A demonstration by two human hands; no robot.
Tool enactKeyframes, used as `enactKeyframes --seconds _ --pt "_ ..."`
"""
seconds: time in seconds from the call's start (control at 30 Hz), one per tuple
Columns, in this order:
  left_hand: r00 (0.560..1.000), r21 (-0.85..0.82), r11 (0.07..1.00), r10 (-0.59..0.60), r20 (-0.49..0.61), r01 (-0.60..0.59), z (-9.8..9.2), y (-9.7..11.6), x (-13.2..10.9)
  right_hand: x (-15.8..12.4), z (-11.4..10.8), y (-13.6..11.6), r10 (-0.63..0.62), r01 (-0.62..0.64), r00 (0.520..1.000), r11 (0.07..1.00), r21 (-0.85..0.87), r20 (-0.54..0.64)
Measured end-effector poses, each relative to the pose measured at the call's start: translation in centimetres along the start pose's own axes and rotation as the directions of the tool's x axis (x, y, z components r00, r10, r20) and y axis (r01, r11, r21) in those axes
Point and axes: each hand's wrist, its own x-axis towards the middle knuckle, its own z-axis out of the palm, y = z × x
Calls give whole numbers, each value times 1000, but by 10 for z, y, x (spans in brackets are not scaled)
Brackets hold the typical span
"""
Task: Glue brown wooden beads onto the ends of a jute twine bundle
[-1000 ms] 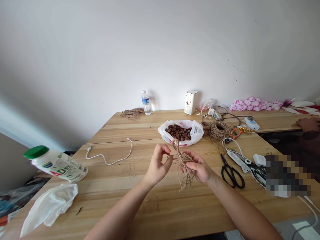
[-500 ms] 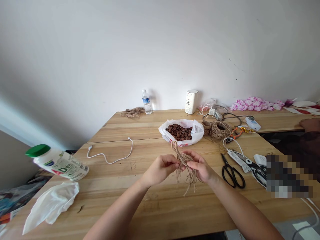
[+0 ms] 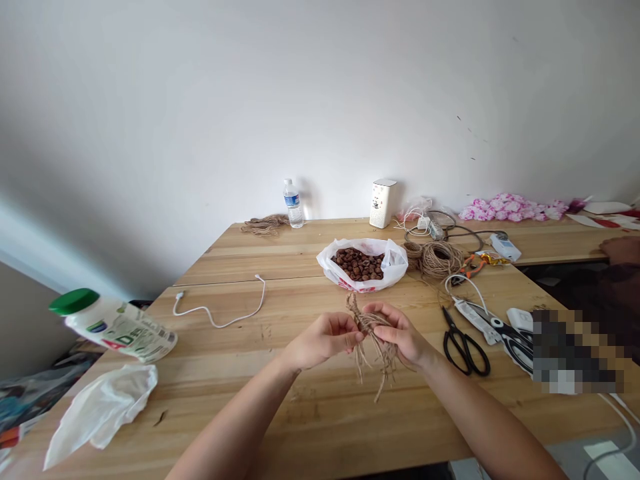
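Note:
A bundle of brown jute twine (image 3: 369, 322) is held between both hands above the table, with a knotted loop at its top and loose strands hanging below. My left hand (image 3: 334, 339) pinches the bundle from the left with thumb and forefinger. From the right, my right hand (image 3: 400, 333) closes thumb and fingers on the same strands. Just behind the hands, a white plastic bag (image 3: 398, 265) lies rolled open around brown nut-like shells (image 3: 357, 265). Black-handled scissors (image 3: 466, 350) rest to the right of my right hand.
Balls of twine (image 3: 440, 259) sit beside the bag, near pliers (image 3: 470, 268) and cables. A white charging cable (image 3: 220, 325), a green-capped bottle (image 3: 120, 327) and a crumpled plastic bag (image 3: 107, 407) lie on the left. A water bottle (image 3: 293, 205) stands behind. Another person's hand (image 3: 620, 250) rests at far right.
The twine's looped top has dipped slightly and the loose strands have shifted lower and rightward. Both hands keep hold of the bundle, the left fingers moving a little to the right.

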Motion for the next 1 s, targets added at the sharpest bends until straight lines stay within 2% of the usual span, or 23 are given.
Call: enactKeyframes --seconds 0.17,0.33,0.47,0.57,0.67,0.8,0.9,1.0 --pt "997 9 1000 13 81 -14 -1 3 -2 -1 2 -1 -15 17 998 999 -40 69" --pt "995 29 1000 8 96 -11 0 4 -3 -3 3 -3 9 -4 997 998 -60 83" --pt "993 -129 992 8 115 6 2 -4 -1 -5 4 -5 15 -12 993 999 -30 120" --pt "997 -286 958 -7 83 31 7 -9 1 -5 5 -6 11 -15 990 999 29 139" --pt "998 -389 920 -19 51 38 12 -9 2 -5 5 -5 27 -33 994 998 60 105" --pt "1000 -437 899 -21 21 28 18 -7 1 -6 5 -5 39 -43 998 996 82 56" --pt "1000 -473 881 -16 11 20 20 -9 2 -6 7 -8 33 -43 996 993 112 85" --pt "1000 -443 897 13 2 -11 16 -14 5 -6 5 -11 6 -11 995 998 57 98"
